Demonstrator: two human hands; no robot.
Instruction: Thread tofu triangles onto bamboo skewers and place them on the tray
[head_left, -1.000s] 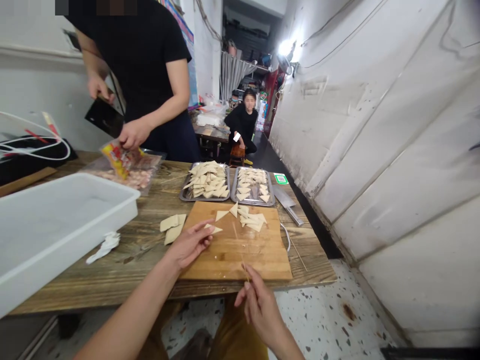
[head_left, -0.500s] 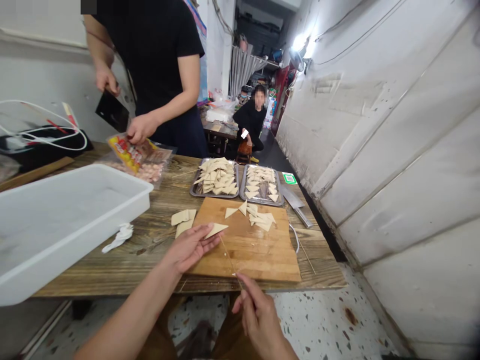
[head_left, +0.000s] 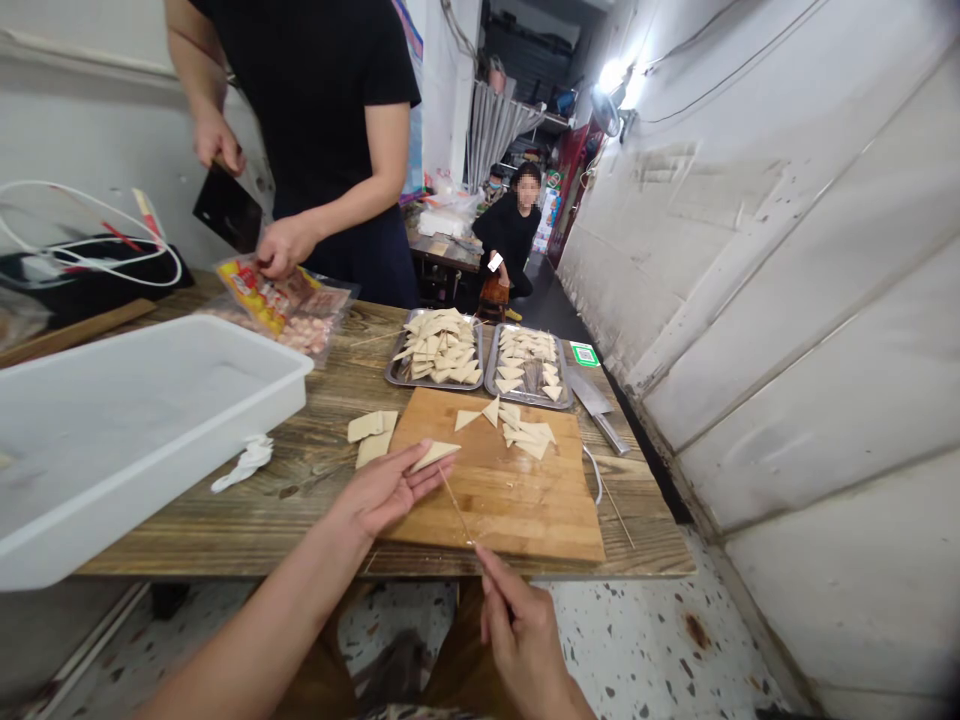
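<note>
Over the left part of a wooden cutting board (head_left: 540,520), my left hand (head_left: 386,490) pinches a pale triangle of tofu sheet (head_left: 436,455) between thumb and fingers. My right hand (head_left: 521,620), at the board's front edge, grips a thin wooden skewer (head_left: 456,503). The skewer's far end reaches up to the triangle's lower edge; whether it has pierced it I cannot tell. Loose tofu triangles (head_left: 529,437) lie at the back of the board. Square tofu pieces (head_left: 366,428) are stacked just left of it.
Behind the board stand two metal trays (head_left: 390,375) (head_left: 491,385) with skewered triangles. A cleaver (head_left: 600,408) lies to their right. On the left are a white plastic bin (head_left: 225,430) and crumpled tissue (head_left: 246,462). Across the table a co-worker (head_left: 315,120) holds a dark cleaver (head_left: 229,208) and a food packet (head_left: 262,295).
The camera view has shifted slightly. My hands keep nearly the same pose, holding the triangle and the skewer. The co-worker's hands have barely moved.
</note>
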